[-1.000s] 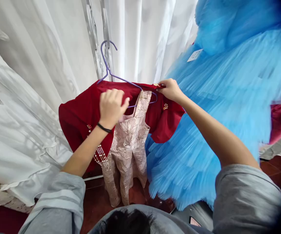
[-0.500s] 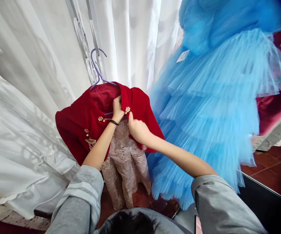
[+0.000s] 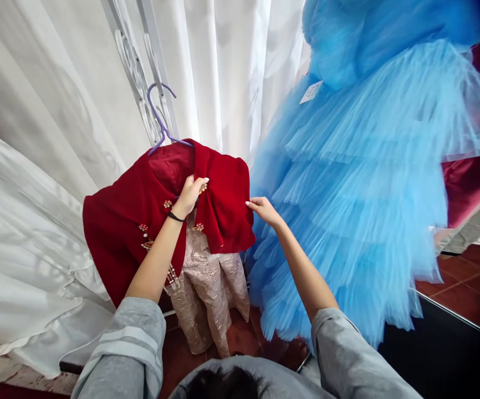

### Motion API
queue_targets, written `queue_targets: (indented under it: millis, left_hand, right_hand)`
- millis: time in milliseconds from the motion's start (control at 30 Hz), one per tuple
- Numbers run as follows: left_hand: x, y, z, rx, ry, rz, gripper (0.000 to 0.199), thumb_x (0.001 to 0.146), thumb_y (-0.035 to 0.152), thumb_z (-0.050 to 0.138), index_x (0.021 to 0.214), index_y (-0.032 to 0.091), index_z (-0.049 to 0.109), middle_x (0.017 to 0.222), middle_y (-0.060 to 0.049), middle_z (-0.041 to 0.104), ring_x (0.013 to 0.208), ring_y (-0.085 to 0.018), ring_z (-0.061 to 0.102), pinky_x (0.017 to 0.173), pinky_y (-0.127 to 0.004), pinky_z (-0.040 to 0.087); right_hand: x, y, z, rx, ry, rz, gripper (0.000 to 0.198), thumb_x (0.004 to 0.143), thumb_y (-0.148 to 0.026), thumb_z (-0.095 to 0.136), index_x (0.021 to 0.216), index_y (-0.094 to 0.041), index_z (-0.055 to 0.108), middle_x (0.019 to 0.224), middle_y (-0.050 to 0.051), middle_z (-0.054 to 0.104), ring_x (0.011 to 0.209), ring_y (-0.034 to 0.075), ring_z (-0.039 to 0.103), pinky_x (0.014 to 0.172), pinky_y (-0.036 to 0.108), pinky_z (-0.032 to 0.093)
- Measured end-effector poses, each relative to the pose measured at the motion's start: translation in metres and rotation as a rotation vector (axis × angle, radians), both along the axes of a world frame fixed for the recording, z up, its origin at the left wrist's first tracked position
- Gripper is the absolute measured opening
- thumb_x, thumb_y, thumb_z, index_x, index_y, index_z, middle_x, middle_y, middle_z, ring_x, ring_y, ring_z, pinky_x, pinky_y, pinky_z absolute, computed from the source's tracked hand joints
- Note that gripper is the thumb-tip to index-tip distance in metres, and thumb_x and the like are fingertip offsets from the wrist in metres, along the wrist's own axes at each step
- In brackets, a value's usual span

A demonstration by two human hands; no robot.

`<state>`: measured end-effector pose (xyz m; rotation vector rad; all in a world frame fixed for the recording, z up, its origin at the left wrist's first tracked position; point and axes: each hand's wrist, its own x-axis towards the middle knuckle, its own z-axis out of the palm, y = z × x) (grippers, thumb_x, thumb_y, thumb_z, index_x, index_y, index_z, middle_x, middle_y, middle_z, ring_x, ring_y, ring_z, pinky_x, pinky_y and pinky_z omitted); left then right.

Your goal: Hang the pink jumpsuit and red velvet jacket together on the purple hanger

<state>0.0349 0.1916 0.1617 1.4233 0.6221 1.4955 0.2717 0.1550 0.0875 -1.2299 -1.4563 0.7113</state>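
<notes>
"Red jacket (image 3: 157, 191): where?"
"Off centre toward nine; left fingers (image 3: 197, 184) grip its front, right fingers (image 3: 257, 203) pinch its sleeve."
"Room?"
"White curtains (image 3: 235, 61) at twelve, tiled floor (image 3: 242, 335) at six."
"Count?"
"One hanger (image 3: 164, 133), one jacket, one blue dress (image 3: 356, 183)."

blue dress (image 3: 360, 183): cropped above | tag (image 3: 311, 92): illegible | hanger (image 3: 163, 129): arms hidden, seemingly inside red jacket (image 3: 152, 188)

The jewelled red cape (image 3: 157, 191) hangs, front parted, on a purple hanger (image 3: 163, 131).
</notes>
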Motion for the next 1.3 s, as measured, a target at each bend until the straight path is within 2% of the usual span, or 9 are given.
queue_targets:
  millis: [167,333,433,500,567,700,867,1067,1300]
  left_hand:
    - [-0.008,-0.007,0.004,-0.026,-0.068,-0.031,0.03,0.062,0.042,0.076,0.076,0.018,0.064,0.072,-0.002,0.07,0.076,-0.018,0.066,0.079,-0.03,0.052]
    - [-0.005,-0.011,0.002,0.108,0.022,0.032,0.035,0.069,0.048,0.074,0.086,0.018,0.066,0.084,-0.004,0.072,0.085,-0.019,0.066,0.082,-0.031,0.052]
    - [-0.011,-0.02,0.011,0.214,0.234,0.198,0.028,0.076,0.044,0.07,0.071,0.019,0.06,0.066,0.0,0.064,0.065,-0.014,0.057,0.068,-0.027,0.047]
    - [-0.022,-0.034,0.024,0.27,0.447,0.334,0.038,0.078,0.04,0.07,0.054,0.019,0.048,0.052,0.002,0.05,0.052,-0.011,0.044,0.057,-0.027,0.039]
    - [-0.035,-0.051,0.04,0.302,0.572,0.371,0.046,0.08,0.039,0.069,0.05,0.019,0.041,0.049,0.003,0.042,0.049,-0.009,0.037,0.053,-0.027,0.033]
    - [-0.054,-0.07,0.056,0.223,0.524,0.275,0.047,0.085,0.044,0.063,0.052,0.018,0.041,0.053,0.002,0.043,0.05,-0.009,0.037,0.05,-0.025,0.029]
    - [-0.077,-0.065,0.034,0.033,0.748,0.27,0.049,0.078,0.046,0.071,0.049,0.018,0.043,0.048,0.004,0.039,0.046,-0.008,0.032,0.045,-0.025,0.022]
    - [-0.113,-0.087,0.026,0.04,0.789,0.124,0.028,0.082,0.042,0.063,0.075,0.016,0.068,0.066,-0.001,0.062,0.057,-0.012,0.056,0.053,-0.022,0.044]
    - [-0.127,-0.105,0.008,-0.292,0.883,-0.235,0.024,0.079,0.034,0.063,0.094,0.015,0.069,0.072,-0.007,0.073,0.055,-0.015,0.066,0.054,-0.024,0.052]
  right_hand:
    - [0.012,-0.059,-0.013,0.198,0.268,-0.052,0.044,0.075,-0.062,0.062,0.081,-0.019,0.06,0.078,0.003,0.066,0.071,0.017,0.06,0.069,0.029,0.049]
    - [0.007,-0.073,-0.039,-0.097,-0.327,0.217,0.032,0.083,-0.047,0.056,0.073,-0.018,0.062,0.068,0.003,0.065,0.063,0.017,0.058,0.063,0.028,0.044]
    - [0.0,-0.073,-0.04,-0.107,-0.509,-0.02,0.025,0.086,-0.036,0.052,0.088,-0.017,0.068,0.087,0.007,0.073,0.073,0.019,0.063,0.071,0.031,0.046]
    - [-0.009,-0.078,-0.033,-0.025,-0.437,-0.216,0.029,0.089,-0.035,0.048,0.1,-0.018,0.068,0.098,0.009,0.073,0.08,0.021,0.066,0.076,0.033,0.047]
    - [-0.024,-0.085,-0.025,0.056,-0.34,-0.248,0.032,0.09,-0.038,0.047,0.102,-0.018,0.068,0.096,0.009,0.074,0.081,0.022,0.067,0.076,0.034,0.049]
    - [-0.068,-0.093,-0.026,0.119,-0.226,-0.044,0.03,0.09,-0.04,0.048,0.095,-0.02,0.069,0.087,0.007,0.074,0.074,0.021,0.068,0.072,0.034,0.052]
    - [-0.116,-0.089,-0.057,0.094,-0.249,-0.021,0.026,0.09,-0.035,0.047,0.098,-0.02,0.067,0.099,0.01,0.073,0.085,0.026,0.069,0.08,0.041,0.054]
    - [-0.15,-0.09,-0.052,0.346,-0.091,-0.107,0.025,0.093,-0.036,0.045,0.109,-0.022,0.059,0.1,0.01,0.066,0.089,0.023,0.065,0.08,0.041,0.057]
    - [-0.216,-0.07,-0.033,0.354,-0.219,0.148,0.09,0.08,-0.043,0.066,0.153,-0.018,0.02,0.143,0.019,0.043,0.132,0.031,0.048,0.093,0.046,0.057]
